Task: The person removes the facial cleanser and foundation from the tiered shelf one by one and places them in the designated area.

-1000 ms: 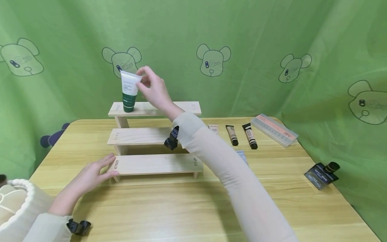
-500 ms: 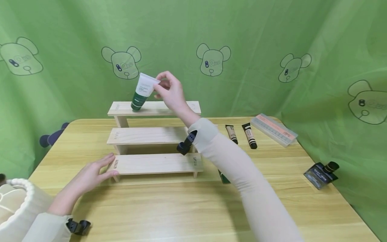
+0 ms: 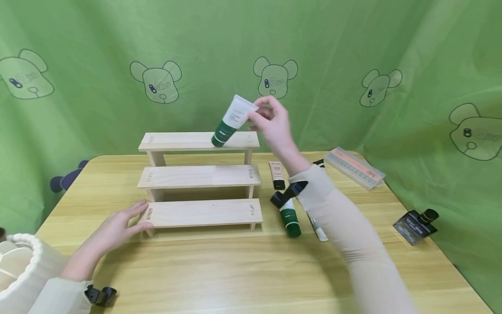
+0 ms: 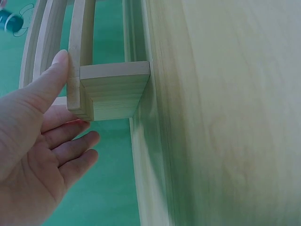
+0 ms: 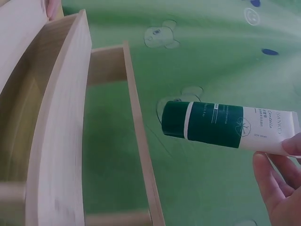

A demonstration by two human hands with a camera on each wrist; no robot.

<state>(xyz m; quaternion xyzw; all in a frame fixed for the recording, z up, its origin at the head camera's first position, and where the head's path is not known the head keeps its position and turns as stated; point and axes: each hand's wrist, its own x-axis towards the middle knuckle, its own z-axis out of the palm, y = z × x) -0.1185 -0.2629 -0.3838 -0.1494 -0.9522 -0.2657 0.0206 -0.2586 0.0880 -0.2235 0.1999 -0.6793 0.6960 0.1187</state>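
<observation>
My right hand (image 3: 274, 124) pinches the flat white end of a green-and-white squeeze tube (image 3: 230, 123) between thumb and fingers. The tube tilts, its green cap pointing down and left, overlapping the top shelf's right half in the head view. In the right wrist view the same tube (image 5: 214, 123) shows clear of the shelf boards. With thumb and index finger, my left hand (image 3: 119, 229) grips the left end of the lowest board of a three-tier wooden rack (image 3: 204, 212). The left wrist view shows the thumb on that board (image 4: 75, 89), other fingers loosely curled below.
Right of the rack lie another green-and-white tube (image 3: 290, 220), a BB cream tube (image 3: 276, 174) and a silver-white tube (image 3: 319, 231). Farther right are a clear plastic case (image 3: 354, 169) and a dark bottle (image 3: 415, 226). A white fabric basket (image 3: 43, 261) stands front left.
My right hand has moved right along the top shelf with the tube, which has gone from upright at the left end to tilted. The left hand has stayed on the rack.
</observation>
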